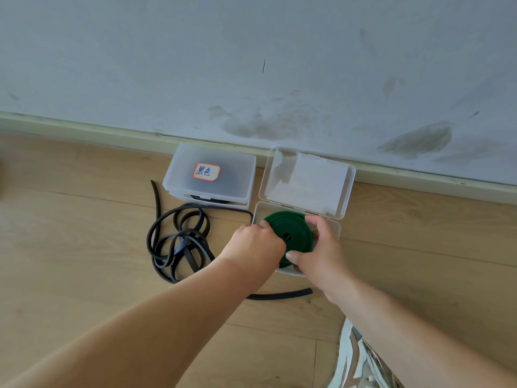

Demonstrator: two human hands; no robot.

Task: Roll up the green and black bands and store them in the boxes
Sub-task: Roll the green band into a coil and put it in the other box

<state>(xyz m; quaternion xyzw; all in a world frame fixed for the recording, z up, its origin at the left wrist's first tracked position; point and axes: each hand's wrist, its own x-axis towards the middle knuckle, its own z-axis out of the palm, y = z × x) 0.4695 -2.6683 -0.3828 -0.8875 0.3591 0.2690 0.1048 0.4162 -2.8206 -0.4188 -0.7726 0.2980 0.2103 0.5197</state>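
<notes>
1. Head view: left hand (253, 243) and right hand (321, 253) curl their fingers round the coiled green band (291, 229), partly inside the open box (334, 226).
2. Best lowered flat, coil squeezed tight — else it may spring loose; the black band (179, 242) lies tangled alongside.

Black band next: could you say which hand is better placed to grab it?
Probably left: the left hand is nearer the black band, lying left of the box; the right hand is beyond the green roll.
</notes>
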